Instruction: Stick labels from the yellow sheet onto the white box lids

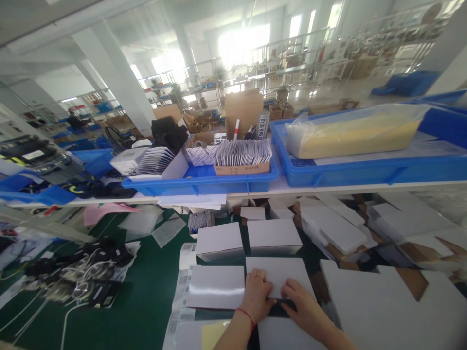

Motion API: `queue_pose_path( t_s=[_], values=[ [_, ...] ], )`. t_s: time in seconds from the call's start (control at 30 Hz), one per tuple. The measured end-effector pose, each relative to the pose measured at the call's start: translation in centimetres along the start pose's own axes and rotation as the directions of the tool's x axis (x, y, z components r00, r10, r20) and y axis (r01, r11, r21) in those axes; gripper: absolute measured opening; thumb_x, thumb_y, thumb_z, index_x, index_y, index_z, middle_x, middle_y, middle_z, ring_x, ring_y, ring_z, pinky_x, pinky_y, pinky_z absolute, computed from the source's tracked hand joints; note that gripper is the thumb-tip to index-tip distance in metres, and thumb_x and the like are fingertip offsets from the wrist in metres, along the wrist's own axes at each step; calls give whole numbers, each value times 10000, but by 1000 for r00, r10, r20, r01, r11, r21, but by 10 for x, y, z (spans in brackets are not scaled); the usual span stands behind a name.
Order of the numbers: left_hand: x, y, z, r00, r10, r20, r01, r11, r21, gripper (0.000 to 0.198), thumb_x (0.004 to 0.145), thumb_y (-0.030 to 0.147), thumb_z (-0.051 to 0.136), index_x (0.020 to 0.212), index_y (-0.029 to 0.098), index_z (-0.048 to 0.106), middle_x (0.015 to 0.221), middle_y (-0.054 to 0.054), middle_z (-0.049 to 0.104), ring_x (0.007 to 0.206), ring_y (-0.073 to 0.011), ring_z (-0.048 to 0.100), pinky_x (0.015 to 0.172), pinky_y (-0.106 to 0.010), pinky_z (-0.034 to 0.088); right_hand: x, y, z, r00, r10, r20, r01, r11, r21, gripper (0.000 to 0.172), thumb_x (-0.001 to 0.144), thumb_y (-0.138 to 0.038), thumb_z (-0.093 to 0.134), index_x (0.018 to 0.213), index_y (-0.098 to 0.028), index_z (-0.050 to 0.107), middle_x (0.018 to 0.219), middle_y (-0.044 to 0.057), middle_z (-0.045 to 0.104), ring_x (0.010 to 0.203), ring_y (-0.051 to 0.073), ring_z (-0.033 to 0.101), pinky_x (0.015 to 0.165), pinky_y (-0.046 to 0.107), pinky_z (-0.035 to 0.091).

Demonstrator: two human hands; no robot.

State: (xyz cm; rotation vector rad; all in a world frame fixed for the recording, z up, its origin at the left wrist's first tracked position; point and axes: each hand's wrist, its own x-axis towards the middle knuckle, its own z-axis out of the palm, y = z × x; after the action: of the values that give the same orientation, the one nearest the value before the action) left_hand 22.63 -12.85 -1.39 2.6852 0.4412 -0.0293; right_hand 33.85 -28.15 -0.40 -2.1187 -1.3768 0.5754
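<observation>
Both hands are on a closed white carton box [284, 270] at the front of the green table. My left hand [257, 294] has bent fingers on the top of the box, with its thumb at the front edge. My right hand [299, 301] grips the same front edge, fingers curled above and thumb below. Left of them lies a white box with a glossy strip [215, 290]. Two more white boxes, a left one [219, 239] and a right one [273, 233], stand behind. Part of another white box [288, 335] shows below my wrists.
Flat white cartons [394, 306] are stacked at right. Barcode label sheets [178, 301] lie left of the boxes. Cables and black adapters [87, 277] are heaped at far left. A shelf above carries a blue tray [204, 186] of booklets and another blue tray [335, 177] with yellow wrapped material.
</observation>
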Motion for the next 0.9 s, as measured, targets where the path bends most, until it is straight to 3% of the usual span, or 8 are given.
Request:
queue_pose_path(
  t_s=[0.3,0.5,0.7,0.9],
  values=[
    [1,0,-1,1000,-11,6,11,1000,5,265,711,407,788,762,205,625,1037,-32,548,1039,-249,471,859,-411,379,9,-10,17,999,-30,-23,27,994,-108,156,840,-78,454,779,-194,538,925,70,576,908,250,544,809,398,439],
    [2,0,-6,1000,-7,26,7,1000,-17,367,650,478,829,743,196,613,1055,-39,556,1059,-259,471,884,-408,380,3,-8,6,999,0,-44,0,1000,13,157,813,-68,426,826,-200,511,932,53,544,900,221,550,804,375,452],
    [-1,6,-11,999,-28,36,29,999,-32,291,724,431,773,770,192,614,1092,-55,551,1085,-276,462,904,-434,369,-4,-1,0,999,31,-20,-30,999,33,125,770,-98,475,819,-210,502,923,47,544,880,223,552,792,379,455],
    [-3,5,-5,999,-34,20,34,999,-5,253,772,439,718,826,210,625,1091,-51,532,1057,-262,455,873,-422,370,1,2,7,999,24,-35,-22,999,46,93,832,-142,463,810,-218,512,894,40,556,847,216,553,764,366,443]
  ],
)
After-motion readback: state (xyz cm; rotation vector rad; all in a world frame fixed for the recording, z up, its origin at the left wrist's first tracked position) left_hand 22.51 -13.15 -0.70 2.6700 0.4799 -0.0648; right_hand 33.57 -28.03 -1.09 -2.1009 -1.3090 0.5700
